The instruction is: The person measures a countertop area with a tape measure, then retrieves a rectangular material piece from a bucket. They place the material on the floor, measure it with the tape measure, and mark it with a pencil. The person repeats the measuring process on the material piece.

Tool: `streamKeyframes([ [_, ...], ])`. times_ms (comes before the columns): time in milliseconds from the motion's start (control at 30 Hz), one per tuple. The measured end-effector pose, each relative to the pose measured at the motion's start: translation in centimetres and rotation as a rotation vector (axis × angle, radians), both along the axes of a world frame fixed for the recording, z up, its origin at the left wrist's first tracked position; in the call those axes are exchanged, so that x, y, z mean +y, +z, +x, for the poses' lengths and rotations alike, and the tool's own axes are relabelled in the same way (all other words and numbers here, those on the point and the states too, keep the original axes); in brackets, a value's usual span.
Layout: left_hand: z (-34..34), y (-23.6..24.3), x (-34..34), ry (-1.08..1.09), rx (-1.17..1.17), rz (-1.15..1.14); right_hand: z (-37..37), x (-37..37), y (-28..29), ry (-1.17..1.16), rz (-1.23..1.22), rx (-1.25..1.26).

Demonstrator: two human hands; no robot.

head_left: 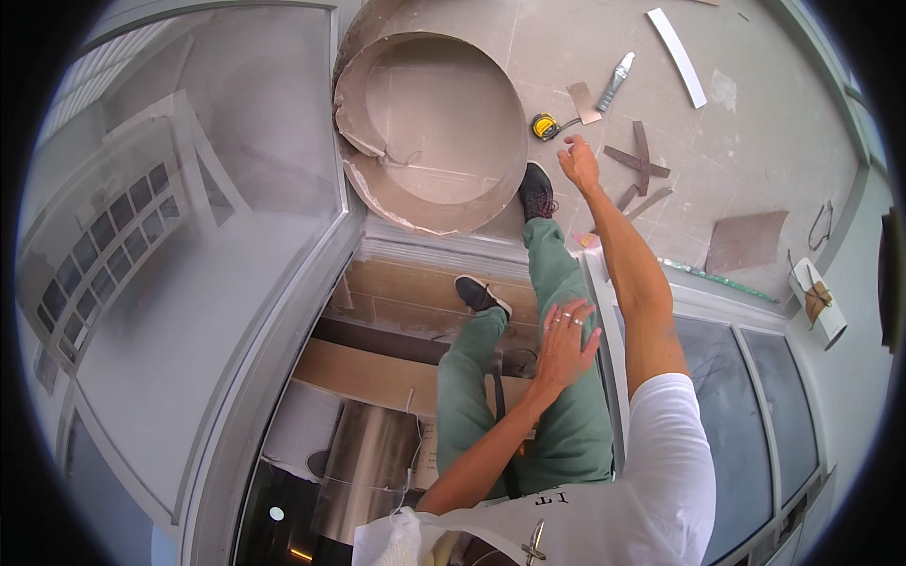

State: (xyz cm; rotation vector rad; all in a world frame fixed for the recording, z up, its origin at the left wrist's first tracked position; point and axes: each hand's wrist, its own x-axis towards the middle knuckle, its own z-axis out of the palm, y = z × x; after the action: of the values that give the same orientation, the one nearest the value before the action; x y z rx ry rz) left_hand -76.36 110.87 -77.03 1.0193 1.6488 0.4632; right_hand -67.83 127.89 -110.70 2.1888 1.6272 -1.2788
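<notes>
My right hand [578,162] is stretched forward above the tiled floor, its fingers loosely bent and apart, with nothing seen in it. Just beyond its fingertips lies a yellow-and-black tape measure [545,126] with a dark strap. Beside that are a small brown rectangular piece [583,103] and a slim grey tool [616,82] whose kind I cannot make out. Over my green-trousered thigh, my left hand [566,344] is spread open and empty, rings on its fingers. Brown strips [642,160] lie crossed to the right of my right hand.
A large coiled brown sheet [517,141] stands on the floor, its edge ragged. A glass door frame [274,377] is at left. My feet straddle a door sill [444,241]. A white strip [678,58] and a brown square sheet [746,241] lie at right.
</notes>
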Motion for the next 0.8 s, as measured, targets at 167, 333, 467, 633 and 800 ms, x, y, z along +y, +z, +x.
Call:
streamKeyframes([
  [167,0.0,-2.2,0.6,0.002,-0.008,-0.051,-2.5,2.9,-7.6,0.230,0.069,-0.070],
  [333,-0.9,-3.0,1.1,-0.044,-0.031,-0.128,-4.7,1.2,-11.3,0.212,0.015,-0.160],
  [467,-1.4,-2.7,0.7,0.030,-0.042,-0.123,-3.3,-1.8,-9.4,0.035,0.046,-0.139],
  [633,-1.6,-1.3,0.3,0.099,-0.035,-0.118,0.1,-6.5,3.2,-0.142,-0.082,0.075],
  [800,-4.5,2.7,-0.7,0.530,-0.229,-0.327,1.6,-8.0,23.7,-0.480,-0.337,0.532],
])
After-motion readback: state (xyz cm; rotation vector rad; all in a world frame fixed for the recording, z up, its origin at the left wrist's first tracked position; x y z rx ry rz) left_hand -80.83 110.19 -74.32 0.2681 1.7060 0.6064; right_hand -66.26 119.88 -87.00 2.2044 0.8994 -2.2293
